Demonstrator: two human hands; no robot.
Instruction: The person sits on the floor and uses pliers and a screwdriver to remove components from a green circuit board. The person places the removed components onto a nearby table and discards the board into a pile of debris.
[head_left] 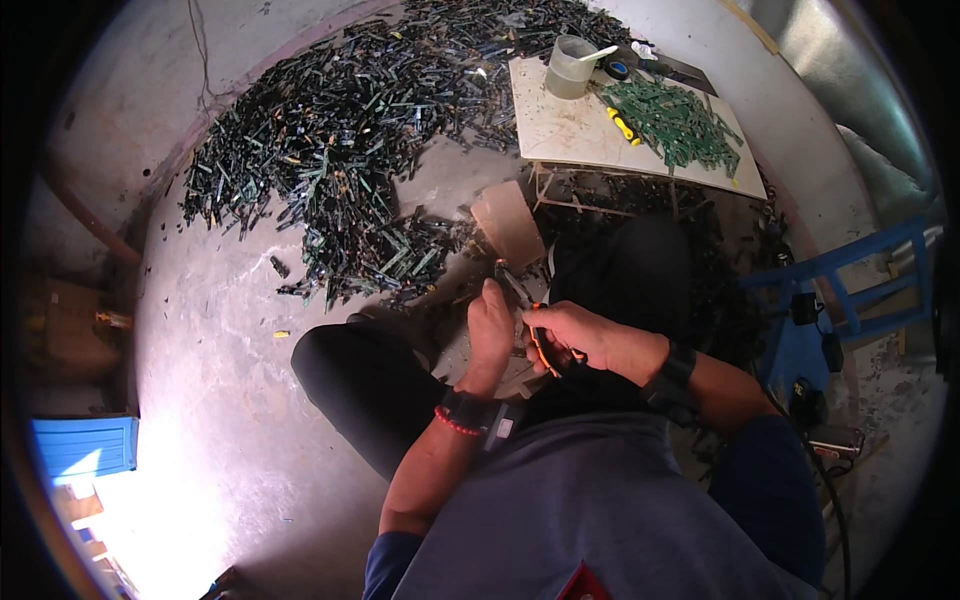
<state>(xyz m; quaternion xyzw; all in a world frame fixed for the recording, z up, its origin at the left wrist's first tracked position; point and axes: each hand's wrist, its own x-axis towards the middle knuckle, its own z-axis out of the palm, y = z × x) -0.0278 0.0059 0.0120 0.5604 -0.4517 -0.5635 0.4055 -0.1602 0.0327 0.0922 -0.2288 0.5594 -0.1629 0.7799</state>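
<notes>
In front of my body, my right hand (575,332) is wrapped around a pair of pliers with orange and black handles (544,352). Their metal jaws point up and away, past the fingers of my left hand (490,322). That hand is closed right beside the jaws, thumb uppermost. A small dark bit shows at the jaws' tip, too small to name, and whatever the left fingers hold is hidden. Just beyond my hands a pinkish-brown panel (508,222) leans between my knees.
A large heap of dark, narrow strips (340,150) covers the floor ahead. On a low white table (545,125) are green strips (680,125), a cloudy plastic cup (568,72), a tape roll (617,70) and a yellow-and-black hand tool (622,126). Blue plastic furniture (870,290) stands at right.
</notes>
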